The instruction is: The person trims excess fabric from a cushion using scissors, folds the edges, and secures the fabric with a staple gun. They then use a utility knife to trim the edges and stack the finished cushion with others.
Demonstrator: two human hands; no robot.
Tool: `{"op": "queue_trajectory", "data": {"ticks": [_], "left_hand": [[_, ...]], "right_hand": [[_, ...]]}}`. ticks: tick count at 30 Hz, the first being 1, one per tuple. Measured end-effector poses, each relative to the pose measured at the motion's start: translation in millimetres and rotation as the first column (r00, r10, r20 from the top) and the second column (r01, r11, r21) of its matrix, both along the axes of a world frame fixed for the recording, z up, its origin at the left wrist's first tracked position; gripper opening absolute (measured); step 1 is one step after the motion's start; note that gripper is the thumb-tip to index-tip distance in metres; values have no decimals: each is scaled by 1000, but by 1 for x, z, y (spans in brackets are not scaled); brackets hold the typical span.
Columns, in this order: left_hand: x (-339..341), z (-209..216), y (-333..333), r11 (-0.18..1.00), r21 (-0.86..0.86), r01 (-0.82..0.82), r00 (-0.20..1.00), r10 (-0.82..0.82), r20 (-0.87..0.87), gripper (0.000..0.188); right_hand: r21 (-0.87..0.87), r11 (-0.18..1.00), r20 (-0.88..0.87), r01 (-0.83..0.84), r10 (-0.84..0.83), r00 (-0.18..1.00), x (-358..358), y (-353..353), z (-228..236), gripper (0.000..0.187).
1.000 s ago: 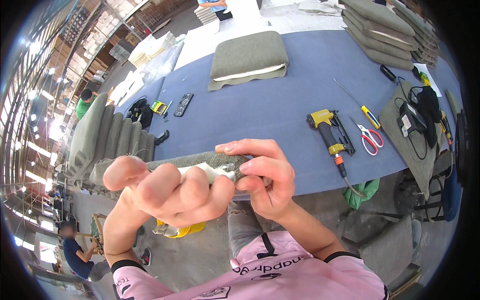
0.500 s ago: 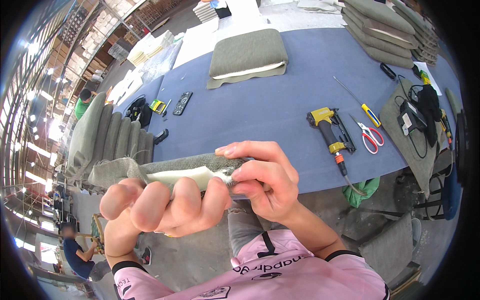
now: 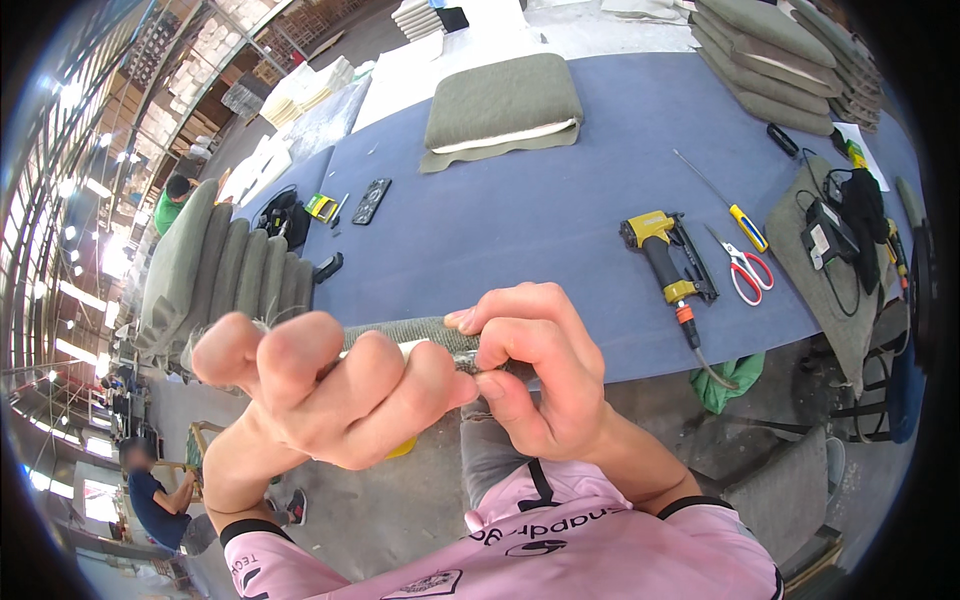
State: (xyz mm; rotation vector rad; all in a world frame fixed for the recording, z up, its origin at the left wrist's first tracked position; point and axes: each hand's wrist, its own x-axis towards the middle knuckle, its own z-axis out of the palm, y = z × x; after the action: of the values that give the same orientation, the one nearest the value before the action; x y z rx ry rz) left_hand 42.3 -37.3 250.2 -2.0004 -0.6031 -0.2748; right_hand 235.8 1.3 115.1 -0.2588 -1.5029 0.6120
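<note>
Blue covering is spanning the long surface [image 3: 520, 215] in a warehouse. Just past its near edge, a grey-green cushion cover [image 3: 415, 332] is being pinched between the right hand's [image 3: 535, 375] fingers, while the left hand [image 3: 335, 390], more open a second ago, is now being curled shut over it.

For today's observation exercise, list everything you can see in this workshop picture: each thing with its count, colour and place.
fabric piece: one, grey-green, gripped in both hands
table: one, blue top, ahead
cushion: one, olive, far side of the table
stacked cushions: several, olive, far right corner
upright cushions: a row, olive, left of the table
staple gun: one, yellow and black, right part of the table
scissors: one pair, red handles, beside the staple gun
screwdriver: one, yellow handle, behind the scissors
left hand: closed on the fabric piece
right hand: pinching the fabric piece
</note>
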Motion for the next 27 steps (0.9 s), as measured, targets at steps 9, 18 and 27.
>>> {"op": "queue_trajectory", "data": {"ticks": [9,18,27], "left_hand": [[22,32,11,942,-332,52,997,-28,76,37],[10,19,7,989,-85,118,993,-116,28,39],[-3,9,0,977,170,127,991,-117,-67,41]], "right_hand": [[4,999,-217,-41,41,975,-14,-7,-13,31],[12,994,-200,110,-105,974,-19,-1,-10,28],[-103,994,-168,-29,12,986,-14,-19,5,18]]}}
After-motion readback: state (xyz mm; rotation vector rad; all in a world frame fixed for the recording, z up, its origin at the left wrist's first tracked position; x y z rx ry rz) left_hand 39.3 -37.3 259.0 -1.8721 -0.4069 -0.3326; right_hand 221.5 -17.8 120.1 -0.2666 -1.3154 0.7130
